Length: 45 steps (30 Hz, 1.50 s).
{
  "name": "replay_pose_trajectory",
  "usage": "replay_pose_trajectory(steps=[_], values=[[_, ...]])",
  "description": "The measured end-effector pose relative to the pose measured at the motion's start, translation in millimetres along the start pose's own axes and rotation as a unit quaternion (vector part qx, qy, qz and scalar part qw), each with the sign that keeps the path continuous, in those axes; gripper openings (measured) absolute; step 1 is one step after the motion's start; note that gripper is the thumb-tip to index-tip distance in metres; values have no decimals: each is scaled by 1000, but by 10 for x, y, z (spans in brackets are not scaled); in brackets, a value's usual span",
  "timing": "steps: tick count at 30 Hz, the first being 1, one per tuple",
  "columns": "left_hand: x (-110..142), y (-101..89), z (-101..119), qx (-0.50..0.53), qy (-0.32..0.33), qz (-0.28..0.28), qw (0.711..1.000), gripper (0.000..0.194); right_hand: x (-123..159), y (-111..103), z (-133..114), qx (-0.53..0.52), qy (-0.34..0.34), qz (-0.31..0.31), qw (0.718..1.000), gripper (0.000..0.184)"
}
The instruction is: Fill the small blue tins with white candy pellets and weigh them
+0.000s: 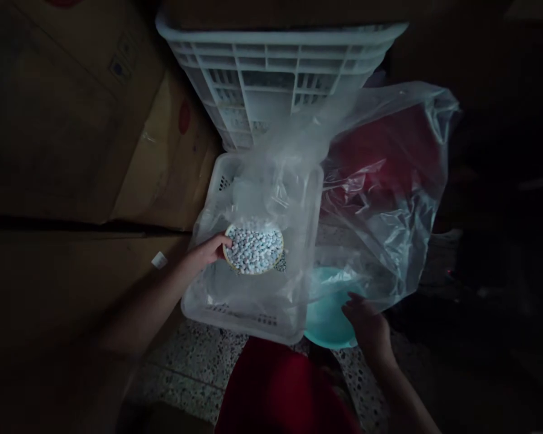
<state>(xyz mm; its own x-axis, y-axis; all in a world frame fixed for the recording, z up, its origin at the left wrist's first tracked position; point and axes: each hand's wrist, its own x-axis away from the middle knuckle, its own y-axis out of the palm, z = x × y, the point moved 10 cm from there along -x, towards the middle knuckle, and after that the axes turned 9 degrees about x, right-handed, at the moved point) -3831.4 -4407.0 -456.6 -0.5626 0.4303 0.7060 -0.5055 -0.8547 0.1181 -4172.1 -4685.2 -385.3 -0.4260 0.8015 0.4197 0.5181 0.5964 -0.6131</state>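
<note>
In my left hand (216,248) is a round bowl (227,264) with a yellowish rim, filled with small pale beads or pellets (256,248). My thumb lies over its left rim and the other fingers are mostly hidden. The bowl is over a white plastic basket (314,241) lined with a clear plastic bag (402,241). A few more small pieces (281,262) show just right of the bowl. My right hand (366,325) is at the right side of a teal basin (328,319), fingers slightly apart, close to the bag's lower edge. Nothing is visible in it.
A tall white slatted crate (271,90) stands behind the basket. Cardboard boxes (131,138) line the left side. Something red (384,157) shows through the bag at right. Speckled floor (185,361) lies in front, and the far right is very dark.
</note>
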Motion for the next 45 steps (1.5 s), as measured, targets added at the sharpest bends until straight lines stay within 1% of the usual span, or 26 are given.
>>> replay_pose_trajectory(steps=[3,6,9,13,15,16,18,19,21,23,25,27,29,30,31,32,33,34,35,37,38,40,43,45], values=[[381,84,-148,59,-36,-8,998,44,6,3,13,8,-19,-6,1000,43],[757,149,-149,81,-19,5,997,53,50,-1,0,-12,-44,-32,998,41],[1136,179,-111,79,1,31,996,58,73,-34,1,-29,-60,-52,996,38],[1675,209,-66,45,32,75,996,60,-1,-26,-22,-100,-36,-99,989,36],[1960,273,-84,35,47,98,993,60,-88,-13,-99,-132,-22,-121,984,35],[2102,334,-117,41,54,105,992,60,-141,-8,-165,-144,-19,-131,981,33],[2372,523,-263,70,56,109,990,59,-247,2,-352,-168,-22,-153,974,26],[2492,653,-389,87,48,106,989,57,-290,7,-470,-183,-27,-167,968,23],[2684,966,-748,115,19,93,989,49,-333,19,-735,-213,-45,-200,955,21],[2774,1336,-1211,143,-14,72,987,42,-311,27,-986,-239,-68,-236,939,22],[2723,1716,-1707,185,-36,50,981,39,-239,40,-1158,-255,-90,-274,923,23],[2513,2072,-2181,231,-56,31,971,41,-154,68,-1208,-258,-106,-309,909,25],[2163,2371,-2585,251,-84,28,964,47,-94,112,-1134,-256,-111,-341,898,28],[1952,2487,-2739,244,-96,37,964,52,-82,133,-1060,-258,-110,-352,893,30],[1727,2578,-2846,222,-99,54,968,58,-81,149,-971,-260,-107,-361,889,32],[1502,2637,-2904,186,-91,81,975,63,-88,160,-876,-265,-105,-368,885,33],[1291,2674,-2918,133,-75,116,982,66,-102,162,-782,-270,-103,-372,882,34],[1106,2705,-2889,63,-50,152,985,70,-119,157,-694,-274,-103,-374,880,35],[956,2743,-2835,-16,-23,185,982,74,-134,146,-619,-276,-105,-377,878,35],[761,2867,-2733,-170,26,224,959,83,-163,108,-508,-276,-110,-378,877,35],[709,2944,-2712,-228,47,228,945,86,-176,85,-472,-275,-112,-378,877,35],[680,3084,-2729,-292,97,210,928,81,-191,43,-432,-273,-115,-377,877,32],[741,3220,-2815,-329,186,137,915,58,-203,1,-422,-280,-116,-375,876,28],[805,3252,-2863,-368,235,89,895,45,-211,-3,-421,-282,-115,-372,877,29]])
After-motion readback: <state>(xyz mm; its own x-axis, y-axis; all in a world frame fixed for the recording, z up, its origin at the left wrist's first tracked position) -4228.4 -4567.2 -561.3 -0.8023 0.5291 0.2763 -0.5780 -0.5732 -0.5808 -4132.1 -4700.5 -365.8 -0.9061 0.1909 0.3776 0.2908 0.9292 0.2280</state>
